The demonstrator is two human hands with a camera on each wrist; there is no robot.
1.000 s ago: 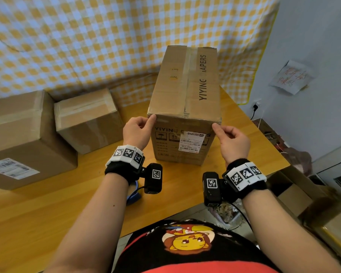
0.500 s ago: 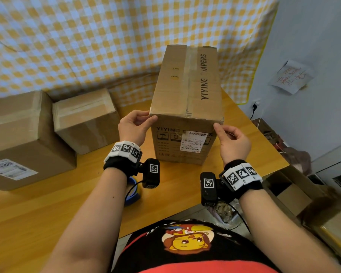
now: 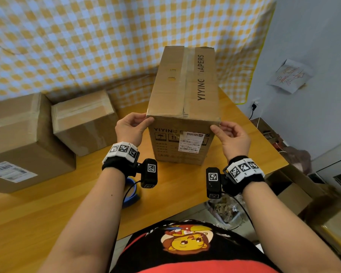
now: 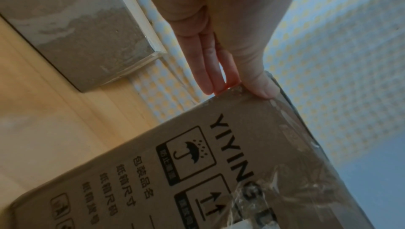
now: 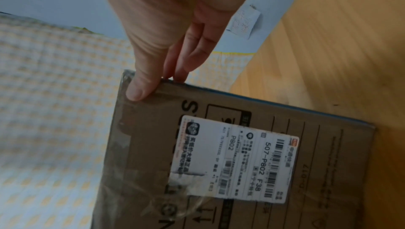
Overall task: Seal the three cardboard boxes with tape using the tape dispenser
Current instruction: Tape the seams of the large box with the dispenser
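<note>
Both hands, left hand (image 3: 130, 128) and right hand (image 3: 232, 136), are pinching the tall box's (image 3: 183, 91) top corners. Two taped boxes (image 3: 83, 121) are sitting left on the desk (image 3: 47, 209).

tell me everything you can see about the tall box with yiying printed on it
The tall box is brown cardboard, upright on the wooden table. Clear tape runs along its top seam and down the front, which carries handling symbols and a white shipping label. The left hand and right hand pinch its near top corners.
</note>
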